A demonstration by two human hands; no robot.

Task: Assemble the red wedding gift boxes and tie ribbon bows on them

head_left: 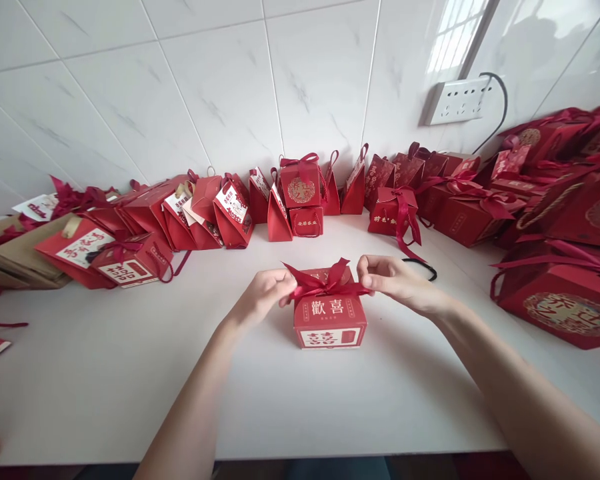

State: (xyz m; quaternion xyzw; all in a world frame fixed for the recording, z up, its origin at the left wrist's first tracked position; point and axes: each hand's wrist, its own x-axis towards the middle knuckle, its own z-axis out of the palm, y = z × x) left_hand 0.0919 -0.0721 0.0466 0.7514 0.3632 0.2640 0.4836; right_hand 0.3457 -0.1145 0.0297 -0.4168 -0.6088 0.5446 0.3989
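A red gift box [330, 317] with a white character panel on its front stands upright on the white table before me. Across its top lies a dark red ribbon [327, 287] tied in a bow. My left hand [270, 290] pinches the bow's left side between thumb and fingers. On the other side, my right hand [387, 277] has its thumb and fingertips closed on the ribbon's right side. Both hands are at the height of the box top, with the ribbon stretched sideways between them.
Many red gift boxes line the tiled wall, among them a stacked pair [301, 189] and a ribboned box [394, 212]. Larger boxes [570, 293] crowd the right. At left is another box [130, 260]. A black loop [425, 268] lies behind my right wrist. A power socket [457, 101] is wall-mounted.
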